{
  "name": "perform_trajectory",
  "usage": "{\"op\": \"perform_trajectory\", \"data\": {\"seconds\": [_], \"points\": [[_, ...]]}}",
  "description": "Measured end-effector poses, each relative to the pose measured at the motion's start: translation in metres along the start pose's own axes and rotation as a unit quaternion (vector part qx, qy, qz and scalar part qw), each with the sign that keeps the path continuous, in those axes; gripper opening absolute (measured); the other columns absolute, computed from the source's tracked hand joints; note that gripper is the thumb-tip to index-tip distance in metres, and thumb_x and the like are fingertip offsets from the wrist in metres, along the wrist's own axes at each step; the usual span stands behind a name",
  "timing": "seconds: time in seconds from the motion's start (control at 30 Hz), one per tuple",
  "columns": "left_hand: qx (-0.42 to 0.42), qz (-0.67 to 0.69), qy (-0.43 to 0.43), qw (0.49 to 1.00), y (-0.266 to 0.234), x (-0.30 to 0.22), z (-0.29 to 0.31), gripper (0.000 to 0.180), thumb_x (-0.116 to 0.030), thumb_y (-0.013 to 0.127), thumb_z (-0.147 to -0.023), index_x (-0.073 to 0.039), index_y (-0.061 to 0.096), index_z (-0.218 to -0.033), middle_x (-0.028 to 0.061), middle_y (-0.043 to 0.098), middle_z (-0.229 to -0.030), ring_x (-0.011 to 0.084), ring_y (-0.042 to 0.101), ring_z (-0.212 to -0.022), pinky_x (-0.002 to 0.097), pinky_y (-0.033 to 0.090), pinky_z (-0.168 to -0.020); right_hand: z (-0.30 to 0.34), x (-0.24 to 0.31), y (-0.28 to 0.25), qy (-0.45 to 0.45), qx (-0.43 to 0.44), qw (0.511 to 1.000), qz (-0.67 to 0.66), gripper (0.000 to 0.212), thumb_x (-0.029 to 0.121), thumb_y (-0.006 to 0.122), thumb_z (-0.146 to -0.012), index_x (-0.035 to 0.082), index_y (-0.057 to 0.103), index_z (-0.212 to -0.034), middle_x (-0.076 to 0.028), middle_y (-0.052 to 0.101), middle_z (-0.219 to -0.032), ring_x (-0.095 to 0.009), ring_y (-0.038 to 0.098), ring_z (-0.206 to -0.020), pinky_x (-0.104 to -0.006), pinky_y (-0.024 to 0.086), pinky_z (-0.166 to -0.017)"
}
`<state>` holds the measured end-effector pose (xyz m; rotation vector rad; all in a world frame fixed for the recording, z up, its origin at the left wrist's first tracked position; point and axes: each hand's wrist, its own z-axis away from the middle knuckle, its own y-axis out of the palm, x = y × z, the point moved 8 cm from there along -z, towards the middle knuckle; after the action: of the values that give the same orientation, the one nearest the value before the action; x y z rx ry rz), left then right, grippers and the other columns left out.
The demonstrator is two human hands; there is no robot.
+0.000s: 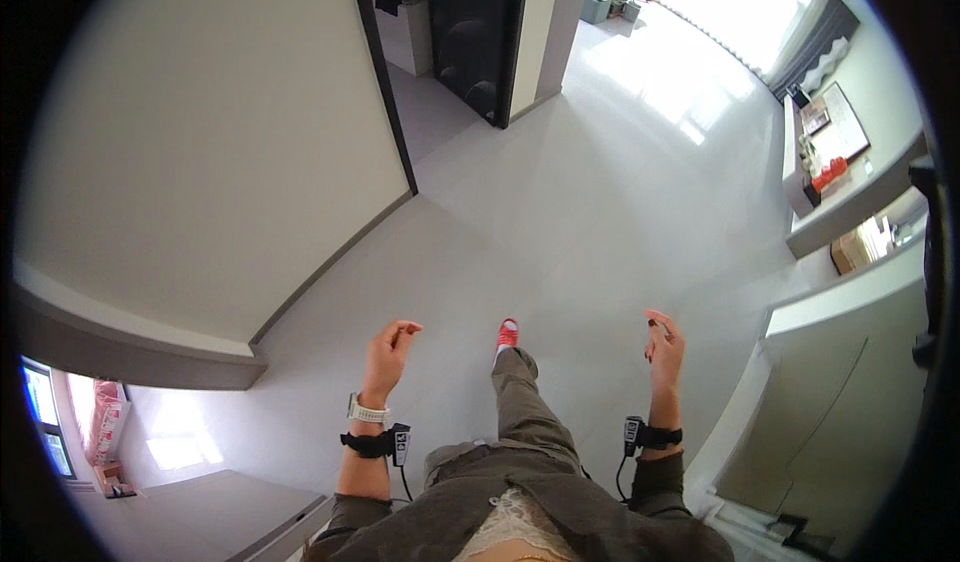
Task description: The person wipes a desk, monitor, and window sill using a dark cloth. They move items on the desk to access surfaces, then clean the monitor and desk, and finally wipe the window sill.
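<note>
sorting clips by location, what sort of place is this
Most likely inside a home, though an office can't be ruled out: a grey curtain hangs beside a bright window, and a framed picture shows near a red ornament.

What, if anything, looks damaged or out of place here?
One oddity: a thin dark line on the right wall runs crookedly across the plain surface. It may be a crack or a cord; I cannot tell.

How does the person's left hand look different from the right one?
The left hand has a pale watch just below it; the right hand shows none. The left hand curls toward the picture's right, the right hand toward its left. Both look empty, each with a black strap farther down.
</note>
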<state>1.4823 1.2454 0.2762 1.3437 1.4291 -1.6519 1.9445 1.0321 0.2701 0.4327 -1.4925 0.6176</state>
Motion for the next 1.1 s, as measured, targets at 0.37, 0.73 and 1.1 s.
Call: {"op": "perform_trajectory", "data": {"seconds": [0.37, 0.73, 1.1], "points": [[-0.119, 0.001, -0.055, 0.991, -0.046, 0.016, -0.358, 0.017, -0.015, 0.058, -0.1, -0.002, 0.069, -0.099, -0.0044, 0.06, -0.074, 0.0026, 0.041, -0.061, 0.0211, 0.033, -0.054, -0.334, 0.055, 0.396, -0.01, 0.265, 0.964, 0.005, 0.022, 0.013, 0.056, -0.099, 0.012, 0.07, -0.116, 0.01, 0.043, -0.056, -0.001, 0.031, -0.047, -0.0226, 0.024, -0.043], [0.028, 0.048, 0.057, 0.997, 0.035, -0.036, -0.791, 0.014, -0.013, 0.058, -0.099, -0.003, 0.068, -0.105, 0.0056, 0.071, -0.09, 0.0093, 0.062, -0.076, 0.0259, 0.048, -0.068, -0.538, 0.147, 0.658, -0.085, 0.376, 0.918, 0.09, 0.03, 0.007, 0.053, -0.097, 0.012, 0.068, -0.122, 0.0, 0.048, -0.062, -0.005, 0.034, -0.053, -0.0245, 0.034, -0.049], [-0.099, 0.02, 0.034, 0.994, -0.038, 0.021, -1.086, 0.018, -0.013, 0.055, -0.101, -0.004, 0.068, -0.11, 0.0036, 0.07, -0.098, 0.0094, 0.062, -0.081, 0.0242, 0.048, -0.071, -0.828, 0.137, 0.903, -0.122, 0.394, 0.907, 0.082, 0.027, 0.004, 0.052, -0.094, 0.004, 0.068, -0.116, -0.011, 0.071, -0.099, -0.012, 0.063, -0.089, -0.0274, 0.049, -0.082]]}}
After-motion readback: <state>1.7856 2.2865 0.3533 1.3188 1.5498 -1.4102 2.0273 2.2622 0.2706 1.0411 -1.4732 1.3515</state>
